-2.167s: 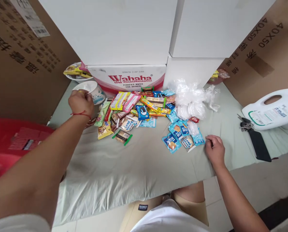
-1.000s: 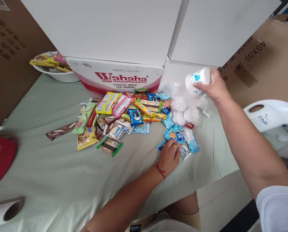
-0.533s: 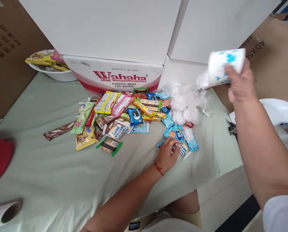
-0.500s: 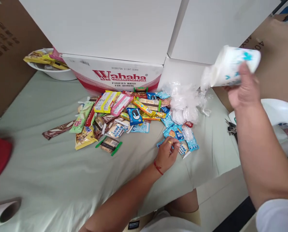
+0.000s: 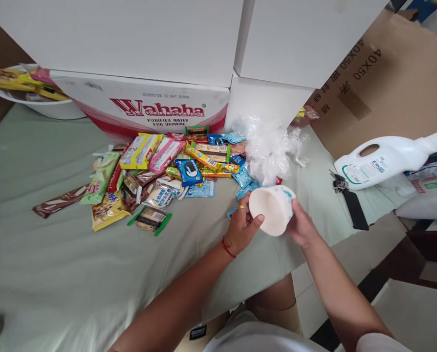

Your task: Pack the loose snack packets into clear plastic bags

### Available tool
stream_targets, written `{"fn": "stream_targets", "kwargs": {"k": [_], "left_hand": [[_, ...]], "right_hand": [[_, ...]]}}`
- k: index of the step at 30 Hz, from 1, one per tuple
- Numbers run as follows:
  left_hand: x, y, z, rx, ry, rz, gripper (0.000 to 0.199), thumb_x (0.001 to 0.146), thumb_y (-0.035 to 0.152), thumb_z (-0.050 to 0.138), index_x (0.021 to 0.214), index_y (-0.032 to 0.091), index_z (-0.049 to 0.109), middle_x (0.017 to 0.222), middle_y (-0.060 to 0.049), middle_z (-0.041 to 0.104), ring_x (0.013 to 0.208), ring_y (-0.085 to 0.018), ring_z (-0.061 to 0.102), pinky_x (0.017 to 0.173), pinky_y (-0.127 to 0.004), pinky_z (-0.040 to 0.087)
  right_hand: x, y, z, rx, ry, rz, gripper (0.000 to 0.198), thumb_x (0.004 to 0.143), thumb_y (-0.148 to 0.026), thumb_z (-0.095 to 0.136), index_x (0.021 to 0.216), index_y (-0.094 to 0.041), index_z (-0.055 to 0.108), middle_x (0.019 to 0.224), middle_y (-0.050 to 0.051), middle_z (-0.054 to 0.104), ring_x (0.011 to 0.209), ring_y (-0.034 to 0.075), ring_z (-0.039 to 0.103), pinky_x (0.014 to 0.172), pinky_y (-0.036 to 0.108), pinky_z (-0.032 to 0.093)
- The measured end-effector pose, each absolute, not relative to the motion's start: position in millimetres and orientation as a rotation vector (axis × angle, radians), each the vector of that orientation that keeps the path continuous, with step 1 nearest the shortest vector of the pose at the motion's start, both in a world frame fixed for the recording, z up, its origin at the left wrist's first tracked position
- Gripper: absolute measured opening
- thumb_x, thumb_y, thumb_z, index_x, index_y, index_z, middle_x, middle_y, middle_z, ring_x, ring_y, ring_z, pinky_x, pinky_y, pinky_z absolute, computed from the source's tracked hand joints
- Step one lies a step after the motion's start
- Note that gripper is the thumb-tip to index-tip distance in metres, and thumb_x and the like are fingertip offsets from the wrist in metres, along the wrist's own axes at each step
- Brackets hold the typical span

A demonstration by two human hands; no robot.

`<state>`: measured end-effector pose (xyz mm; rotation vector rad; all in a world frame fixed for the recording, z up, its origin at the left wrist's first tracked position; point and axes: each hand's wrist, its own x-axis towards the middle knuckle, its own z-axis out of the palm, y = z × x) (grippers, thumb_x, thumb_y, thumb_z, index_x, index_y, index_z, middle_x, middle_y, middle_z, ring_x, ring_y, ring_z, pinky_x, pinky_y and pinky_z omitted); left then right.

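we hold a smooth white paper cup point(image 5: 272, 217) above the creased pale green cloth point(image 5: 160, 278), its round mouth tilted toward us. our left hand point(image 5: 241, 226) grasps its near left side, thumb at the rim, forearm slanting up from below; our right hand point(image 5: 302, 224) clasps the printed side, fingers partly hidden. beyond the cup sits crinkled clear plastic point(image 5: 268, 146), with glossy flat snack packets point(image 5: 160, 154) heaped to the left.

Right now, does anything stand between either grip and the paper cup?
Nothing visible does. The right grip holds the tilted paper cup from the right; the left grip is at its other side, thumb at the rim. The crumpled clear plastic lies beyond the cup, not between.
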<state>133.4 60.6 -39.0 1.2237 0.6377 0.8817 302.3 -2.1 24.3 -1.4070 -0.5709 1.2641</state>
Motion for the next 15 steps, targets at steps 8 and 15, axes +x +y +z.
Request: {"fn": "stream_targets", "kwargs": {"k": [8, 15], "left_hand": [[133, 67, -37, 1.215, 0.874, 0.811, 0.030, 0.090, 0.043, 0.058, 0.104, 0.018, 0.069, 0.088, -0.003, 0.072, 0.080, -0.020, 0.063, 0.073, -0.030, 0.050], [125, 60, -30, 1.402, 0.537, 0.734, 0.046, 0.100, 0.056, 0.046, 0.112, 0.019, 0.071, 0.072, -0.001, 0.063, 0.064, -0.016, 0.054, 0.062, -0.028, 0.044]], "right_hand": [[312, -65, 86, -1.779, -1.780, 0.130, 0.053, 0.099, -0.021, 0.063, 0.150, -0.035, 0.057, 0.155, 0.008, 0.054, 0.116, 0.022, 0.067, 0.097, 0.037, 0.058], [321, -70, 118, -1.704, -2.553, 0.221, 0.038, 0.099, -0.011, 0.046, 0.119, -0.029, 0.073, 0.126, 0.006, 0.075, 0.097, 0.023, 0.072, 0.077, 0.037, 0.061]]}}
